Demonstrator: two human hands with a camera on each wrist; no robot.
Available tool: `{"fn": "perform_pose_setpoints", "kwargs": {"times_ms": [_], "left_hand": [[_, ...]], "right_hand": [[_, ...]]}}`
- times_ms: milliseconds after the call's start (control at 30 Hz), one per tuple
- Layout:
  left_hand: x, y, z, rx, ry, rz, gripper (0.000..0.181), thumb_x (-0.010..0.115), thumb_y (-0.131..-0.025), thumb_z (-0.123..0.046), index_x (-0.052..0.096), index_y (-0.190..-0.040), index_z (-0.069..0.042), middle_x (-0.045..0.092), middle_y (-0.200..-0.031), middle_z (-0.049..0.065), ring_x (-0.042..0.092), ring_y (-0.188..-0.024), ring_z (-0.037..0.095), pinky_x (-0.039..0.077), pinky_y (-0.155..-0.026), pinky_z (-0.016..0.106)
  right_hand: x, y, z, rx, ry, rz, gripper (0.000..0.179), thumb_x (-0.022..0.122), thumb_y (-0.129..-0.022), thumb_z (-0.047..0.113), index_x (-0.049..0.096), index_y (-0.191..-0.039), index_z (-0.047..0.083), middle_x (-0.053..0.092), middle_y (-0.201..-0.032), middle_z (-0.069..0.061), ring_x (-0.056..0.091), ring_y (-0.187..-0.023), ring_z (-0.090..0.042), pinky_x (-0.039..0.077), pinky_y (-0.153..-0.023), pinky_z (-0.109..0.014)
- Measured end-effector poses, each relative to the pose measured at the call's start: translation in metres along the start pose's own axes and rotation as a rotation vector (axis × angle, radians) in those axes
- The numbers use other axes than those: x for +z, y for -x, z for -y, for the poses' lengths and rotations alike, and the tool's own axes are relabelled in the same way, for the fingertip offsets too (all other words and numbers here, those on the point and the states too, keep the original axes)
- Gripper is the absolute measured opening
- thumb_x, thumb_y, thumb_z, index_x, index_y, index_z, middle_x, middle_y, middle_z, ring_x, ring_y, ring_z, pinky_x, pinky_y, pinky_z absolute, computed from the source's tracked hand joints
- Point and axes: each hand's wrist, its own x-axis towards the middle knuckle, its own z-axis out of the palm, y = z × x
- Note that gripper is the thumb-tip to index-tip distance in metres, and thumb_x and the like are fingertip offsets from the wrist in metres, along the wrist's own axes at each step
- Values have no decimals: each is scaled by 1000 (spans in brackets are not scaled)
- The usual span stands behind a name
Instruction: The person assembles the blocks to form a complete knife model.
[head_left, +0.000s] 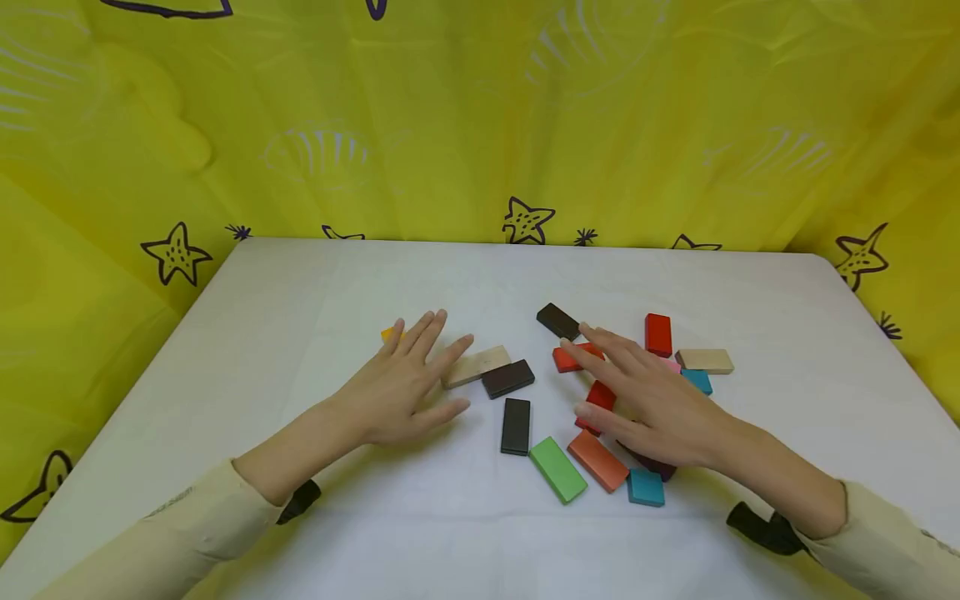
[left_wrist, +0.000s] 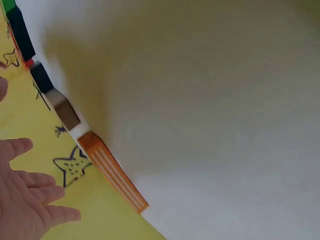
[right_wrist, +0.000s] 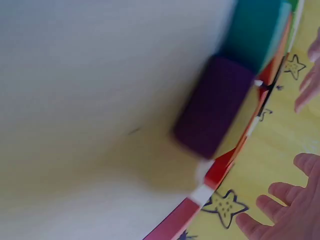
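My left hand [head_left: 405, 387] spreads its fingers over the left of the scattered blocks and holds nothing. Close by its fingertips lies an orange-yellow block [head_left: 387, 335], mostly hidden in the head view; the left wrist view shows it as an orange block [left_wrist: 112, 170] with pale stripes. A pale wooden block [head_left: 480, 365] touches a dark brown block [head_left: 508, 379] to its right. Over the right-hand blocks my right hand [head_left: 660, 408] hovers, fingers extended and empty. It partly covers a red block [head_left: 600, 398], a pink block [head_left: 670, 365] and a dark purple block [right_wrist: 215, 107].
Nearer me lie a black block [head_left: 515, 427], a green block [head_left: 558, 470], an orange-red block [head_left: 597, 460] and a blue block [head_left: 647, 487]. Farther right are a red block [head_left: 658, 335] and a pale block [head_left: 705, 361]. A yellow patterned cloth [head_left: 450, 125] hangs behind the white table [head_left: 360, 533].
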Motion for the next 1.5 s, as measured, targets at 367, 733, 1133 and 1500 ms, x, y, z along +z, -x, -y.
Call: {"fn": "perform_pose_setpoints", "kwargs": {"times_ms": [367,733,1133,1500], "left_hand": [[-15,13,38,-124,119,64,67,54,-102,-35,32,-160,-11,19,-165,28,13,-155,43,11,-122,62],[-18,6,66,-187,285,122,62,51,-91,1,39,-152,0,33,-156,32,32,-146,49,38,-110,63],[-12,0,74,-118,222,135,50,56,-93,7,51,-142,3,55,-136,28,55,-120,40,51,-98,53],[-11,-1,73,-132,192,115,37,60,-95,1,61,-132,-1,58,-121,21,57,-105,32,55,-90,49]], "right_hand": [[14,-38,21,-24,-236,53,78,69,-95,50,34,-161,27,32,-164,-10,35,-147,-34,47,-103,-59],[25,-77,36,-55,-259,78,77,78,-91,36,43,-155,13,49,-151,-9,46,-136,-28,49,-105,-51],[29,-109,50,12,-159,188,65,76,-92,34,53,-148,10,55,-138,-9,54,-119,-21,49,-102,-38],[31,-109,48,57,-157,103,38,72,-89,16,67,-124,5,62,-110,-9,54,-94,-20,47,-79,-32]]}}
